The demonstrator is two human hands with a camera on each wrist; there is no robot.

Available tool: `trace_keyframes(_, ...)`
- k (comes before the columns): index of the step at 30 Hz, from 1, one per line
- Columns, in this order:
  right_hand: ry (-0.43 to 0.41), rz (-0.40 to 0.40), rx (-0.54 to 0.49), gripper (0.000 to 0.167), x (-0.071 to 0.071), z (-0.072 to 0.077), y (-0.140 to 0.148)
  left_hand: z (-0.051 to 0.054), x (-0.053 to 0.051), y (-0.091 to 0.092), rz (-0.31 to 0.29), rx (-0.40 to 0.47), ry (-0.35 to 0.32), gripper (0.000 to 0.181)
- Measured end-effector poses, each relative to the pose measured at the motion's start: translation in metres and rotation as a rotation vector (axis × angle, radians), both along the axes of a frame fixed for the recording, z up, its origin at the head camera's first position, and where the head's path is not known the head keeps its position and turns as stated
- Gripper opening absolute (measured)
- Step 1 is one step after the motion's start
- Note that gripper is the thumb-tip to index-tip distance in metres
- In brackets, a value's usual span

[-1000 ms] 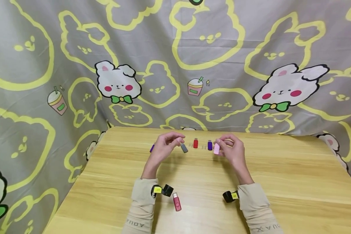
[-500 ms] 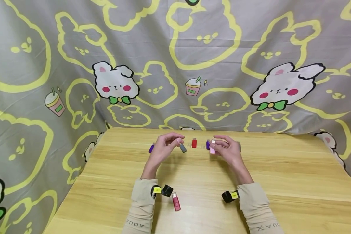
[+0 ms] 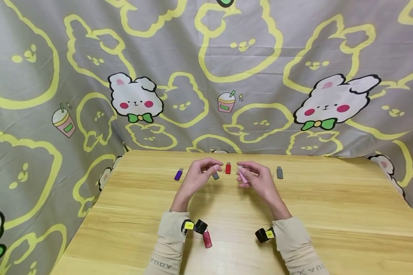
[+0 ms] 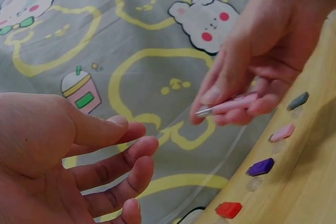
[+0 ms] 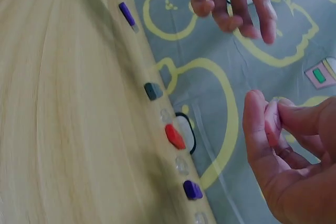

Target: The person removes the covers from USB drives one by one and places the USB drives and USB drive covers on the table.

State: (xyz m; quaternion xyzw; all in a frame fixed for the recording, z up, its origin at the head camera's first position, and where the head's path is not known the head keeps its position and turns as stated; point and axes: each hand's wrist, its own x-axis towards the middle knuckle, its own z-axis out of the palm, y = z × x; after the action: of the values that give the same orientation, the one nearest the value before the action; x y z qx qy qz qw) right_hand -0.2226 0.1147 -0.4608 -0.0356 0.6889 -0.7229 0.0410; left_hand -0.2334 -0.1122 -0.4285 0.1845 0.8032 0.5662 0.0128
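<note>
My right hand [image 3: 261, 181] pinches a pink USB flash drive [image 4: 239, 102] between thumb and fingers, above the table. Its metal plug points toward my left hand [image 3: 200, 175]. That hand hovers opposite with loosely bent fingers, holding nothing, as the left wrist view shows; a gap separates the two hands. Beneath and behind them runs a row of flash drives: a purple one [image 3: 178, 175] at the left, a grey one [image 5: 153, 91], a red one [image 3: 228, 168], a second purple one [image 4: 261, 167], another pink one [image 4: 284, 132] and a grey one [image 3: 280, 172] at the right.
Small clear caps [image 5: 181, 165] lie between several of the drives. A dark red flash drive [image 3: 207, 240] lies on the wooden table [image 3: 124, 229] near my left wrist. Behind the table's far edge hangs a grey patterned curtain [image 3: 179, 46].
My right hand has moved left with the pink flash drive, tilting it toward my left hand. The left hand has shifted slightly right. The grey drive at the right has come into view.
</note>
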Motion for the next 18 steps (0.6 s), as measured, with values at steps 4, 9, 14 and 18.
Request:
trace_keyframes(4,0.004,0.047,0.014,0.035,0.002,0.004,-0.006,-0.001,0.001,0.005,-0.021,0.008,-0.008,0.017)
trace_keyframes(9,0.042,0.091,0.048,0.027,0.004,0.007,-0.011,-0.002,0.002,0.008,-0.049,0.029,-0.017,0.016)
trace_keyframes(14,0.097,0.059,0.112,0.019,0.007,0.009,-0.015,-0.004,0.003,0.008,-0.056,-0.003,-0.001,0.017)
trace_keyframes(18,0.121,0.023,0.166,0.020,0.008,0.012,-0.016,-0.004,0.002,0.010,-0.056,-0.017,0.015,0.015)
